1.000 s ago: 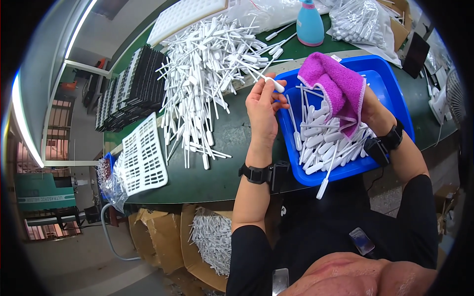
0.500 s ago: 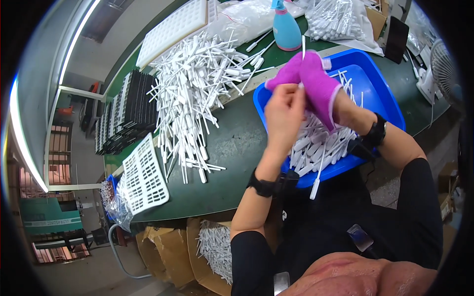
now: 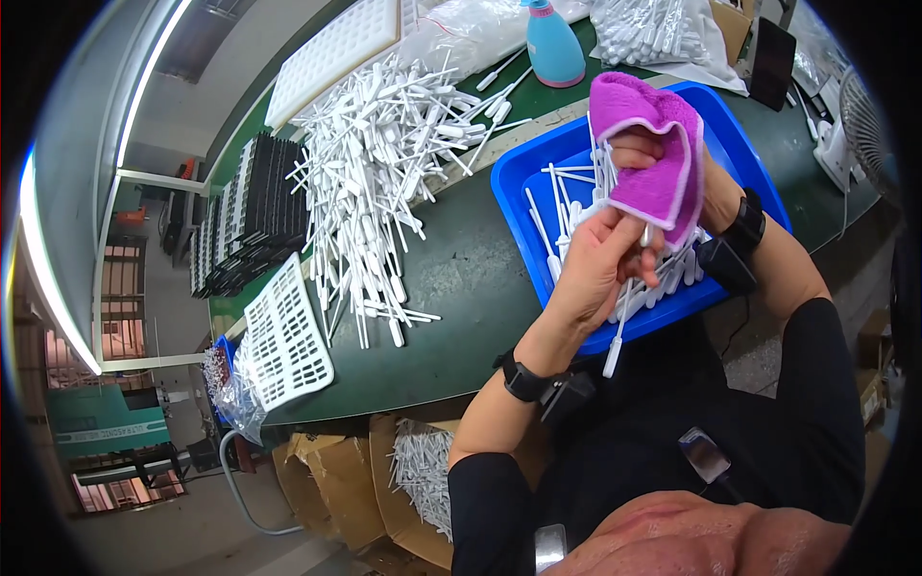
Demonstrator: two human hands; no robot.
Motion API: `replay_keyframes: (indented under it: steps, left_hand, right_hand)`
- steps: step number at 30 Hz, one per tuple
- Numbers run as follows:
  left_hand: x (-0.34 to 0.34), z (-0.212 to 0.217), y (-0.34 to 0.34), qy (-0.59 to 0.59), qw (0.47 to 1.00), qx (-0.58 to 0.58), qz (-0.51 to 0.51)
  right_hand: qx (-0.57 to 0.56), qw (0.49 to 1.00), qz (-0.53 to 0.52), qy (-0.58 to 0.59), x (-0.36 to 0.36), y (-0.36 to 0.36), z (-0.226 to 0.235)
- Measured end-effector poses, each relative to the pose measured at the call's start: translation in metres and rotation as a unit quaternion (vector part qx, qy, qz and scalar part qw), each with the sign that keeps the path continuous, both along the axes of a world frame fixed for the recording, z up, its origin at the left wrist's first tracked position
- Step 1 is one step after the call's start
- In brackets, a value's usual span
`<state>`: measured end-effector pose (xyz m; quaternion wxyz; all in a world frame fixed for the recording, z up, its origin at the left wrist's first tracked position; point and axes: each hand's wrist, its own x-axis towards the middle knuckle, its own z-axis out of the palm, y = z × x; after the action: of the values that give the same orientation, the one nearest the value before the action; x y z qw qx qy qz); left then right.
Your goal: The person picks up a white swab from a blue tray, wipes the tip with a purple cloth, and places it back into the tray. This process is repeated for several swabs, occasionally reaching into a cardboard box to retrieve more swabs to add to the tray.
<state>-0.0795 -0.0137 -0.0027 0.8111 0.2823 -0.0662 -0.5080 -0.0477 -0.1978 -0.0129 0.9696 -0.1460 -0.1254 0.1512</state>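
My right hand [image 3: 636,149] is closed on a purple cloth [image 3: 658,187] with pale edging, which drapes over its fingers and palm. Just below, my left hand [image 3: 607,264] has its fingers pinched around a white plastic stick [image 3: 645,234] at the cloth's lower edge; most of that stick is hidden. Both hands are above a blue plastic tray [image 3: 514,192] holding many white sticks with thick ends. Several sticks [image 3: 602,173] stand upright beside my right fingers; whether they are held, I cannot tell. One stick [image 3: 613,357] juts over the tray's near edge.
A large heap of white sticks [image 3: 370,163] covers the green table [image 3: 451,278] to the left. Around it are stacked black racks [image 3: 254,206], a white slotted basket [image 3: 288,336] and a blue spray bottle [image 3: 555,48]. Below the table stands a cardboard box [image 3: 384,480] of sticks.
My left hand has moved down and right, below the cloth. The cloth has opened out and now hangs over my right hand, whose fingers show.
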Motion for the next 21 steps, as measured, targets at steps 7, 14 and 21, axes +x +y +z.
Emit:
replay_keyframes:
  steps: [7,14,21]
  left_hand:
    - [0.019,-0.014,0.0,-0.357,0.887,0.179,0.232]
    - [0.056,0.028,0.038,-0.393,0.836,0.272,0.268]
    - [0.072,0.023,0.055,-0.307,0.84,0.193,0.403]
  right_hand:
    - [-0.317,0.915,-0.185,0.169,-0.019,0.041,0.006]
    - [-0.639,0.741,-0.16,-0.136,-0.024,0.048,0.002]
    - [-0.43,0.903,0.011,0.018,-0.032,0.046,0.008]
